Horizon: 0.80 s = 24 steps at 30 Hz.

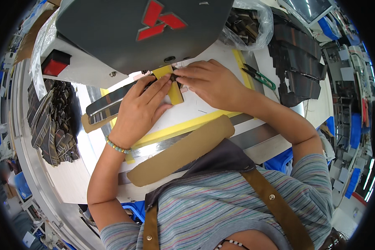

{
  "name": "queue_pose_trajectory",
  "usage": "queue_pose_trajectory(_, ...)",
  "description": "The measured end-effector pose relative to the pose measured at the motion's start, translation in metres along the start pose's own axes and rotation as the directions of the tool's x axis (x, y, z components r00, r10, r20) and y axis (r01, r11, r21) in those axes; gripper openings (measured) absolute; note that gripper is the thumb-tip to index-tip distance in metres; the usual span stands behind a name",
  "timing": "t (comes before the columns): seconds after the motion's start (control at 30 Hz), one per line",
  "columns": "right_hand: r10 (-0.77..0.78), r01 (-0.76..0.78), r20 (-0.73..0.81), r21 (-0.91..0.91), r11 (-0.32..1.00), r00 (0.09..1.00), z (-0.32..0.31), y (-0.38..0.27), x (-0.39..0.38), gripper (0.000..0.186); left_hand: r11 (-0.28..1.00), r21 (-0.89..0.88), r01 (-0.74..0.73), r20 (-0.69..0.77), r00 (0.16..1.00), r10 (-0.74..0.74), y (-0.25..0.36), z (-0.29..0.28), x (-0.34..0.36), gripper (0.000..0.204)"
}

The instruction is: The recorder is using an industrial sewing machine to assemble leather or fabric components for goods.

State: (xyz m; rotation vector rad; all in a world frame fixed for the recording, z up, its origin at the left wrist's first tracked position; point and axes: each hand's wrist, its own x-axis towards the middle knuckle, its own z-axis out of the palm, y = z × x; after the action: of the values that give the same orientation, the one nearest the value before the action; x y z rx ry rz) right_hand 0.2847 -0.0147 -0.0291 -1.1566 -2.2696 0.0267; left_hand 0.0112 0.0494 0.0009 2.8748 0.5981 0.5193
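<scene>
My left hand [139,110] lies over a dark patterned strip [108,100], fingers angled onto a yellow guide [177,98] under the machine head, thumb apart. A tan backing [87,123] shows beneath the strip's left end. My right hand [214,87] reaches the same spot from the right, fingers bent and closed at a small dark part beside the guide; what they hold is hidden. A loose tan strip [179,150] lies diagonally across the front of the white work surface [166,125].
The dark machine head [100,29] with a red emblem overhangs the surface; a red switch [54,62] is at its left. Piles of dark strips [50,121] [298,71] flank it. Green-handled snips [262,79] lie right, below a clear bag [250,25] of dark pieces.
</scene>
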Motion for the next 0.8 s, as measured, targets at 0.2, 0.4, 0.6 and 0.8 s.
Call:
queue_pose_trajectory(0.2,-0.074,0.077,0.035,-0.098,0.992,0.997,-0.002,-0.003,0.0,0.031,0.999,-0.001,-0.053,0.032,0.998,0.053,-0.006,-0.003,0.007,0.059)
queue_pose_trajectory(0.4,-0.083,0.087,0.039,-0.119,0.989,0.996,-0.002,-0.002,-0.003,0.031,0.999,-0.014,0.031,-0.061,0.998,-0.032,0.003,0.008,-0.005,0.063)
queue_pose_trajectory(0.6,-0.074,0.08,0.059,-0.112,0.991,0.995,-0.002,-0.002,-0.004,0.034,1.0,0.023,0.014,-0.046,0.999,-0.013,0.0,0.008,-0.004,0.069)
queue_pose_trajectory(0.8,-0.083,0.087,0.043,-0.111,0.99,0.996,-0.001,-0.003,-0.003,0.033,0.996,0.069,0.049,-0.036,0.998,-0.046,0.005,0.006,-0.004,0.064)
